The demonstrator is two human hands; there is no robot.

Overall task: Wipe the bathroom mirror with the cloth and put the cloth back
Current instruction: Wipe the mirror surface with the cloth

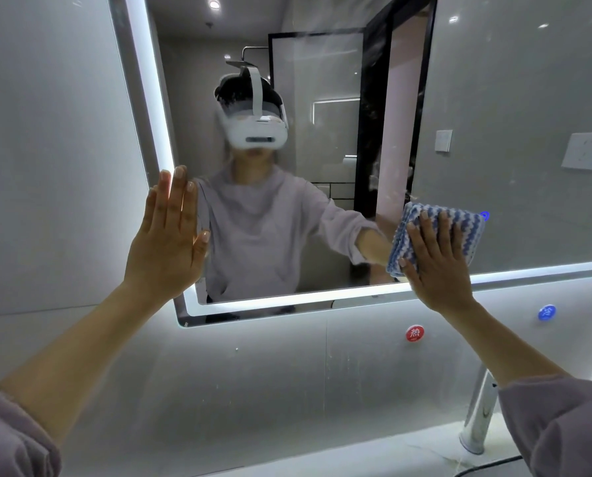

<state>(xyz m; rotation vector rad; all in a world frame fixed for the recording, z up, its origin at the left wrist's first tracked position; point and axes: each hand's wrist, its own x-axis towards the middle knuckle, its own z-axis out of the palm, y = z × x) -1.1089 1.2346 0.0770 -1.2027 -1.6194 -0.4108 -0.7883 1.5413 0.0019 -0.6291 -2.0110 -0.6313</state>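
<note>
The bathroom mirror (494,98) with a lit border fills the upper view. A folded blue-and-white striped cloth (435,225) lies flat against the glass near the mirror's lower edge. My right hand (435,263) presses the cloth onto the mirror with straight, spread fingers. My left hand (170,235) rests flat on the mirror's lower left edge, fingers straight and pointing up. Faint smears show on the glass above the cloth.
Below the mirror, the grey tiled wall carries a red round sticker (414,333) and a blue round sticker (546,312). A chrome tap (478,418) stands on the white counter at the lower right. The mirror reflects a person in a headset.
</note>
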